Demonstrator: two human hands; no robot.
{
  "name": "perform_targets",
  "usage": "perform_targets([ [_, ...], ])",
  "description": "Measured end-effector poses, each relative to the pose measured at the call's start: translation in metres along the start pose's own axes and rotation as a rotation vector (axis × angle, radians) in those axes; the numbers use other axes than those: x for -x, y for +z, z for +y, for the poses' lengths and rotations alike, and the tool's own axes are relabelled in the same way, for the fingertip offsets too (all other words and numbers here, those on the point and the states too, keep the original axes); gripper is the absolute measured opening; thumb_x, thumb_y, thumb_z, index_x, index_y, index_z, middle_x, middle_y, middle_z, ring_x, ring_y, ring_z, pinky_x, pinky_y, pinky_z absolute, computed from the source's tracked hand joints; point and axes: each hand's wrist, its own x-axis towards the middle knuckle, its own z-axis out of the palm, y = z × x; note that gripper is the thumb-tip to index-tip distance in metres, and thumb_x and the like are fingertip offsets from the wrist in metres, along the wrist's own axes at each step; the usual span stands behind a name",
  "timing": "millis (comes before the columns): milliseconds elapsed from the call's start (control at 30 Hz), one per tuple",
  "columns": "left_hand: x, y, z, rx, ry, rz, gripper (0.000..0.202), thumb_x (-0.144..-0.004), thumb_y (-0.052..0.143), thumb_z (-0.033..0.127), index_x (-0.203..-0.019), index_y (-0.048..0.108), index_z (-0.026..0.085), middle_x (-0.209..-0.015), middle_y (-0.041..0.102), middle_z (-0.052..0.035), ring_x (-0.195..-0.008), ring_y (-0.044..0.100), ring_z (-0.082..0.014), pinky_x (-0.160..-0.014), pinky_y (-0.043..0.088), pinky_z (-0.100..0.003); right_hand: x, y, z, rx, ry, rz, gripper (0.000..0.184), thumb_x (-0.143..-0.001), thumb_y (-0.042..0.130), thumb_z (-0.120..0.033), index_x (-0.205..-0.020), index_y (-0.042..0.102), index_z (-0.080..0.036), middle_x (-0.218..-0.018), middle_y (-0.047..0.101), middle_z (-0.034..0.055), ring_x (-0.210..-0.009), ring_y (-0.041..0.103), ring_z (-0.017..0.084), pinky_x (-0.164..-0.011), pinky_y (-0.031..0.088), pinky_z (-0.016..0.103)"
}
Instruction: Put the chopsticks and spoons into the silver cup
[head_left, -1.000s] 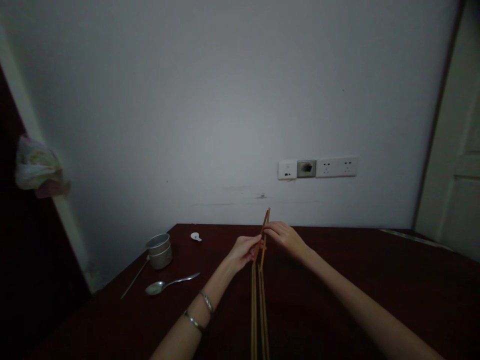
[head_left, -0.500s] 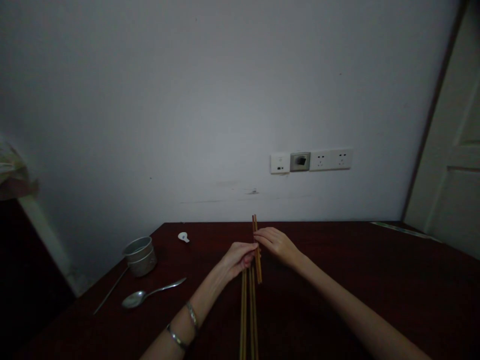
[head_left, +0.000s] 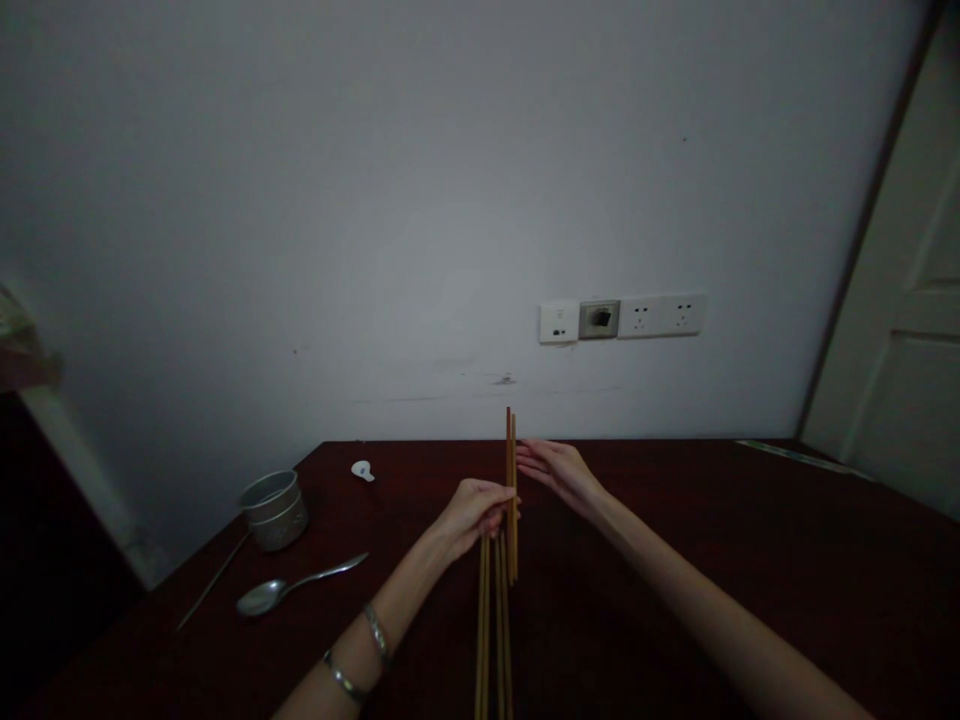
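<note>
Two wooden chopsticks (head_left: pixel 512 455) stand nearly upright side by side, pinched between the thumb and fingers of my left hand (head_left: pixel 480 508). Just right of their upper part is my right hand (head_left: pixel 556 468), its fingers stretched toward them; whether the fingertips touch the wood I cannot tell. Below my left hand, several more chopsticks (head_left: pixel 502 640) run toward the bottom edge of the view in two close groups. Their far ends are partly hidden behind my left hand.
On the dark red table (head_left: pixel 675 560), a metal cup (head_left: pixel 276 515) stands at the left with a thin stick (head_left: pixel 214 582) beside it. A metal spoon (head_left: pixel 262 597) and a small white spoon-like piece (head_left: pixel 363 470) lie nearby. Wall sockets (head_left: pixel 622 318) are above the back edge.
The two chopsticks have turned more upright and risen slightly in my left hand. My right hand's fingers have moved up and straightened away from them.
</note>
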Motion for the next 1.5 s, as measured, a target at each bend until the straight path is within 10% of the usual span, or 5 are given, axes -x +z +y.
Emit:
perform_targets([
  [167,0.003,0.005,-0.001,-0.022,-0.023,-0.021,0.03,-0.063,0.064,0.036,-0.065,0.063,0.007,-0.044,0.054,-0.0013,-0.031,0.032,-0.0022,-0.034,0.024,-0.018,0.008,0.006,-0.005,-0.128,0.139,-0.132,0.016,-0.076,0.057,-0.023,-0.086,0.062,-0.012,-0.095,0.064,0.0123,-0.077,0.063,0.015,-0.069,0.051,0.027],
  [1500,0.015,0.006,0.004,-0.238,-0.108,-0.171,0.033,-0.057,0.068,0.041,-0.059,0.062,0.009,-0.045,0.054,-0.0004,-0.037,0.046,-0.0063,-0.041,0.04,-0.02,0.032,0.014,-0.003,-0.002,0.152,0.098,0.022,-0.059,0.071,-0.02,-0.077,0.062,-0.011,-0.079,0.068,0.009,-0.066,0.063,0.014,-0.056,0.051,0.023],
])
